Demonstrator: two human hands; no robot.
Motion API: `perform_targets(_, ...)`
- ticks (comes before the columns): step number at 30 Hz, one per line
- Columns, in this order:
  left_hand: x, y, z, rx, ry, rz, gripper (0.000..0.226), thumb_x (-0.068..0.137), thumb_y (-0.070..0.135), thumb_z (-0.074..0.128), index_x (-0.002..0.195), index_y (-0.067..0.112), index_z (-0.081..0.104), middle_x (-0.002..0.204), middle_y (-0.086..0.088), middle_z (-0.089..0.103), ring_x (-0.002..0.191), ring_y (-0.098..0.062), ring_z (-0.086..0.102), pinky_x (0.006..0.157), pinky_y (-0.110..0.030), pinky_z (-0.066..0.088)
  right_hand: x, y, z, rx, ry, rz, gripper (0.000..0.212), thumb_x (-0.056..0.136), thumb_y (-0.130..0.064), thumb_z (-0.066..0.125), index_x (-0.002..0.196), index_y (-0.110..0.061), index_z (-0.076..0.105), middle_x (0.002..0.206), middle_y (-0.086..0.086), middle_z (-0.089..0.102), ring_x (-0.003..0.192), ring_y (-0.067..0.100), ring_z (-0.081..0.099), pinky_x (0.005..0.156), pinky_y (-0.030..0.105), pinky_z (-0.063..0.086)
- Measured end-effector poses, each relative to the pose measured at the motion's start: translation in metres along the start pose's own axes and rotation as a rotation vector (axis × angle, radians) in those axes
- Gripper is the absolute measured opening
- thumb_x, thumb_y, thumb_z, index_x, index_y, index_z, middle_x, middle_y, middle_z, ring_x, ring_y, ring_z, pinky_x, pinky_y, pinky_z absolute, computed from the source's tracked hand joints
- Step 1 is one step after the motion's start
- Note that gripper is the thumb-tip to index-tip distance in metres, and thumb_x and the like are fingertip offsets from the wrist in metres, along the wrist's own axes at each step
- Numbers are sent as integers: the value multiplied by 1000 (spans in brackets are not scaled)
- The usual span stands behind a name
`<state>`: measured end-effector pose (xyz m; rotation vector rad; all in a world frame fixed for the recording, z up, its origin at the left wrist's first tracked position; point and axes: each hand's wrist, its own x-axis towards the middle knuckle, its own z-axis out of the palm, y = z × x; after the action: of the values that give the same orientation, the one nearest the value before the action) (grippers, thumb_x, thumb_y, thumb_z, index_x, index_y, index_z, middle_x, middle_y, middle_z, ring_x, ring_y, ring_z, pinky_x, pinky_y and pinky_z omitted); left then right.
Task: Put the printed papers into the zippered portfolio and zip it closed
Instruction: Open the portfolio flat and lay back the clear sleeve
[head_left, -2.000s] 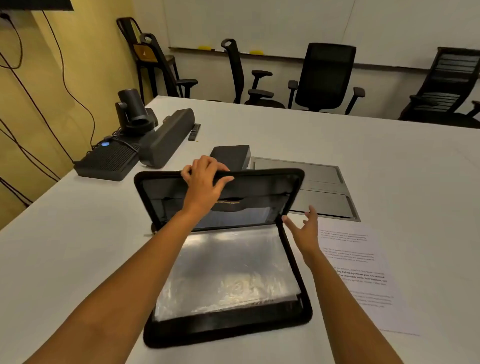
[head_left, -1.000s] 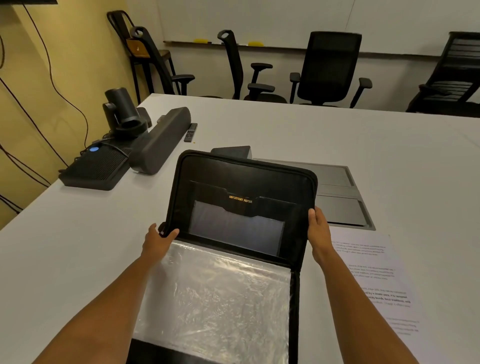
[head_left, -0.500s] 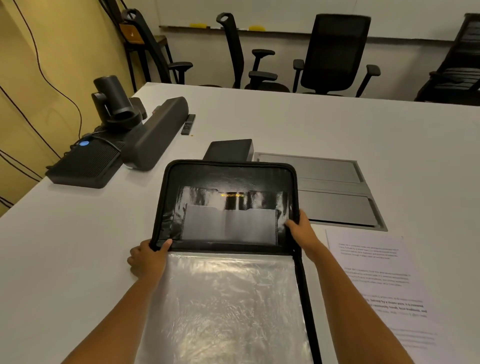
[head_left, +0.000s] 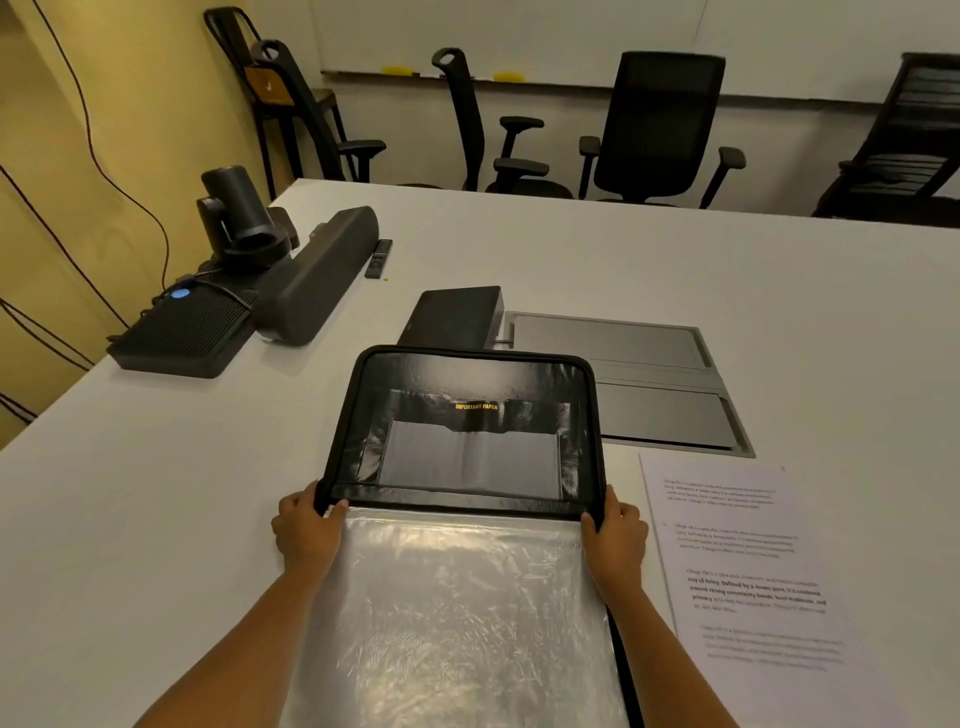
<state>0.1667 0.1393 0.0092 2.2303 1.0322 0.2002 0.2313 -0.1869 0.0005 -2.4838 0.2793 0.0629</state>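
Note:
The black zippered portfolio (head_left: 462, 379) lies open on the white table in front of me. Its far half shows an inner pocket printed "IMPORTANT PAPER". The near half is covered by a shiny clear plastic sleeve (head_left: 457, 613). My left hand (head_left: 306, 530) grips the portfolio's left edge at the fold. On the opposite side my right hand (head_left: 615, 535) grips the right edge at the fold. The printed papers (head_left: 748, 587) lie flat on the table just right of the portfolio, untouched.
Beyond the portfolio sit a small black box (head_left: 454, 317) and a grey recessed panel (head_left: 649, 379). A camera (head_left: 239, 218), a speaker bar (head_left: 311, 275) and a black device (head_left: 182, 332) stand at the left. Office chairs (head_left: 660, 124) line the table's far side.
The portfolio's far half has been laid back from upright to nearly flat. Both hands slid down to the fold at its two sides. My view tilted downward.

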Motion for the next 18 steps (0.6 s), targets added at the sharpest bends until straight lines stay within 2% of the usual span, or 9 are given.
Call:
perform_targets(4,-18,-6,4,-15,23,27,52,88,16,61,133,-3,46,131,-27,49,118,-47,44,99,-52,40,-18,6,-4,26,28,-37,56,95,-23,47,144,-10,26,140,18,35,123,31,40,102,38,39)
perform_targets(8,-28,-17,-1,-36,-44,112,55,91,13,56,140,0,35,139,-25,44,126,-44,40,106,-51,36,-38,10,-6,81,-3,-91,53,96,-23,43,145,-12,24,146,12,31,130,27,37,107,38,35)
perform_targets(11,-40,-23,-5,-19,-156,177,61,94,16,50,146,4,20,152,-16,27,138,-35,29,114,-43,27,-51,15,-7,37,-72,-117,55,97,-21,41,146,-10,19,151,9,24,137,24,31,112,35,28)
perform_targets(14,-56,-32,-7,118,-241,281,63,98,22,41,148,7,7,158,-8,5,146,-26,12,119,-36,15,-64,19,-10,-19,-136,-134,57,97,-22,40,147,-10,14,155,8,16,142,23,20,115,34,21)
perform_targets(18,-84,-48,-11,415,-246,409,59,99,38,17,148,7,6,158,-10,0,147,-25,0,119,-34,4,-87,26,-14,-108,-197,-123,60,98,-27,38,148,-11,8,158,7,5,145,22,11,117,34,15)
